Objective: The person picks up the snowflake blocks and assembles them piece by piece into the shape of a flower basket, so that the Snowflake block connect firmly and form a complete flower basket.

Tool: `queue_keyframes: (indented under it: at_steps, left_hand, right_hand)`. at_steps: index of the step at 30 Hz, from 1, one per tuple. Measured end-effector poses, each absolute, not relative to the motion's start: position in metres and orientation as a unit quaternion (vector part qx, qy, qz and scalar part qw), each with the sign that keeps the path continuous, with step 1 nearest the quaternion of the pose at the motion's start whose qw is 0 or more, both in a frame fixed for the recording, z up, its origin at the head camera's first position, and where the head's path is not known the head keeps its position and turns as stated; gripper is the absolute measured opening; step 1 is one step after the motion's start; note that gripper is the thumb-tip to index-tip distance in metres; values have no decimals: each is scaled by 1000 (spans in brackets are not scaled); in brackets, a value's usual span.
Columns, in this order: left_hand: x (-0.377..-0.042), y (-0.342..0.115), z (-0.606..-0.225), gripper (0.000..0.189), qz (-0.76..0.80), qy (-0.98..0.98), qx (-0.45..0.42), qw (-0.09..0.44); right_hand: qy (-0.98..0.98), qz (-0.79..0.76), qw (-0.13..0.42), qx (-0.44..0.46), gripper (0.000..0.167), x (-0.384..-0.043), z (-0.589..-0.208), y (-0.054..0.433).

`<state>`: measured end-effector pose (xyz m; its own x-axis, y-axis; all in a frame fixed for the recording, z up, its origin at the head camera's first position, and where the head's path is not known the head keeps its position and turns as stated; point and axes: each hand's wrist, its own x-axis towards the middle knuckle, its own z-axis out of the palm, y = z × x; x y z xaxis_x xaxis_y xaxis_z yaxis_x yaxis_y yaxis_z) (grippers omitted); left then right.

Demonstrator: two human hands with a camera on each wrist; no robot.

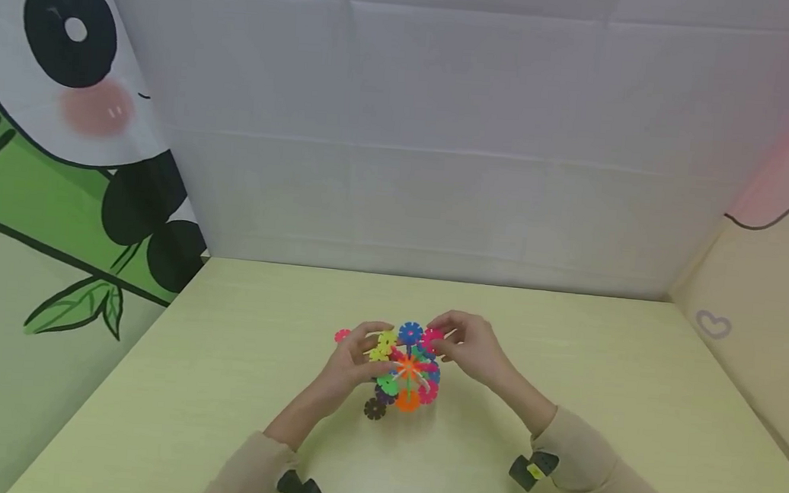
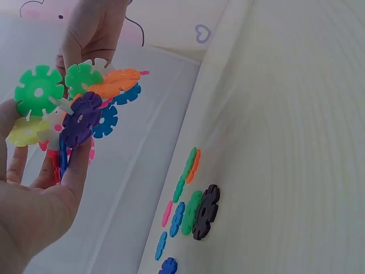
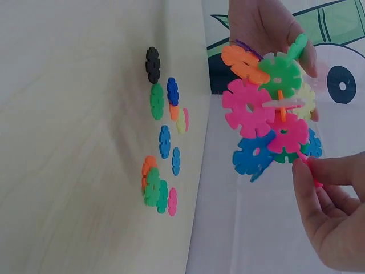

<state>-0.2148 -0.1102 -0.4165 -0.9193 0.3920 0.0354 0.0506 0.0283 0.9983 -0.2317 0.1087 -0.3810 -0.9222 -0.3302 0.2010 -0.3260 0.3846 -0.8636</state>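
A ball-like cluster of interlocking snowflake discs point(image 1: 410, 367), in orange, pink, green, yellow, blue and purple, is held up above the table. My left hand point(image 1: 346, 367) grips it from the left, thumb in front and fingers behind. At its upper right, my right hand point(image 1: 475, 348) pinches a pink snowflake disc point(image 3: 308, 169) between thumb and fingertips, against the edge of the cluster. Seen from the left wrist, a purple disc point(image 2: 81, 120) and an orange disc point(image 2: 116, 84) face the camera. Where the pinched disc meets the cluster is partly hidden.
Loose discs lie on the pale table point(image 1: 260, 306) beneath and behind the cluster, among them a black disc point(image 2: 206, 212), a green disc point(image 3: 157, 101) and a blue disc point(image 3: 165, 141). A white cloth wall point(image 1: 441, 166) stands behind the table, with printed panels at both sides.
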Motion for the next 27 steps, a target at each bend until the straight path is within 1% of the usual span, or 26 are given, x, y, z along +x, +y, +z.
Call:
queue_keyframes:
  at_steps: [4, 8, 10, 14, 20, 27]
  left_hand:
    - [-211, -107, -416, 64, 653, 722, 184, 132]
    - [-208, -102, -414, 68, 635, 738, 204, 103]
    - [-206, -100, -412, 67, 638, 736, 210, 90]
    - [-204, -97, -410, 65, 642, 729, 219, 86]
    - [-203, -97, -414, 63, 625, 749, 208, 75]
    - [-203, -97, -417, 56, 643, 730, 222, 58]
  right_hand:
    - [828, -531, -20, -180, 21, -227, -384, 107]
    - [815, -555, -29, -167, 21, -224, -386, 107]
    - [811, -559, -31, -168, 21, -222, -385, 106]
    - [814, -548, -36, -188, 21, -220, -385, 106]
    - [824, -525, -29, -210, 20, -218, -386, 108]
    - [824, -517, -45, -226, 18, -216, -388, 108]
